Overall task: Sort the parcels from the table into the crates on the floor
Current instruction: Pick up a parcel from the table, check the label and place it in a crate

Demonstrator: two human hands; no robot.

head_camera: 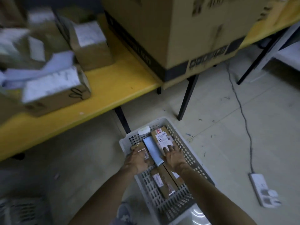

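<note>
A white perforated crate (191, 153) stands on the floor below the yellow table (113, 88). Inside lie several flat brown parcels and a pale blue one (152, 150). My left hand (138, 159) rests on a brown parcel (138, 146) at the crate's left side, its fingers curled over it. My right hand (172, 157) lies flat with spread fingers on a labelled brown parcel (162, 137) at the right. Two more brown parcels (164, 179) lie nearer me in the crate. Several cardboard parcels (53, 88) with white labels are piled on the table's left.
A large cardboard box (186, 34) stands on the table's right part. Black table legs (186, 96) stand behind the crate. A cable (243, 117) runs across the floor to a white power strip (263, 190) at right. Another crate (24, 210) shows dimly at bottom left.
</note>
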